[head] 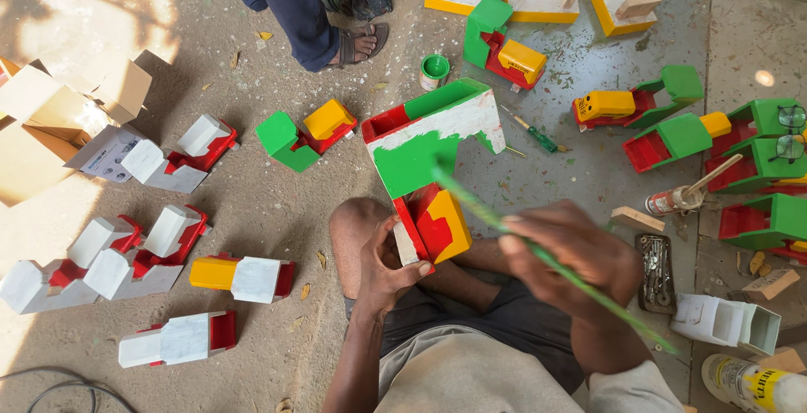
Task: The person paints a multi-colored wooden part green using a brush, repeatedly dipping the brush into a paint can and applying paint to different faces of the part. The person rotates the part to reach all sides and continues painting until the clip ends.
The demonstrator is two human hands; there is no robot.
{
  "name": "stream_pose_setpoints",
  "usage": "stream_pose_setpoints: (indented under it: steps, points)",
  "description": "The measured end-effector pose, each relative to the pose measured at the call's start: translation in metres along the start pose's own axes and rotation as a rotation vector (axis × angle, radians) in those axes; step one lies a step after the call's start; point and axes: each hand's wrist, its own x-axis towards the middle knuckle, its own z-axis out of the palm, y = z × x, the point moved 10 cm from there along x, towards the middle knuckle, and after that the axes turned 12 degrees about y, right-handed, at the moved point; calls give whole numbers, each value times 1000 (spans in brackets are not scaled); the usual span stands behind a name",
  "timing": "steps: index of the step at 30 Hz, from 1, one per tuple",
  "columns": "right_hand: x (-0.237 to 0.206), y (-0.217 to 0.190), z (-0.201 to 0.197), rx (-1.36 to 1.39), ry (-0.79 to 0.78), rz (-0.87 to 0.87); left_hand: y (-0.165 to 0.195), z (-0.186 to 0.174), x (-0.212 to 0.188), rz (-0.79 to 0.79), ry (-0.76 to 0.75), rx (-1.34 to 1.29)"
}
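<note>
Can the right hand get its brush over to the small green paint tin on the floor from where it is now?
Probably yes, at a stretch: the right hand holds a brush, but the half-painted toy truck lies between it and the paint tin.

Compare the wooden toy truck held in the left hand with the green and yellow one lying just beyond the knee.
The held truck is propped upright by the left hand; the small truck lies on the floor untouched. The held truck's side is half white, half fresh green under the brush in the right hand; the small truck shows no white. The held truck looks larger. Both share red, green and yellow paint.
</note>
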Motion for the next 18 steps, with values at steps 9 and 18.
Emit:
stream_pose_setpoints:
  steps: [9,18]
  points:
    - [14,24,10,280,31,104,4,2,-3,20,-11,-21]
    - [15,2,-36,-164,167,59,0,8,1,-13,-26,-23]
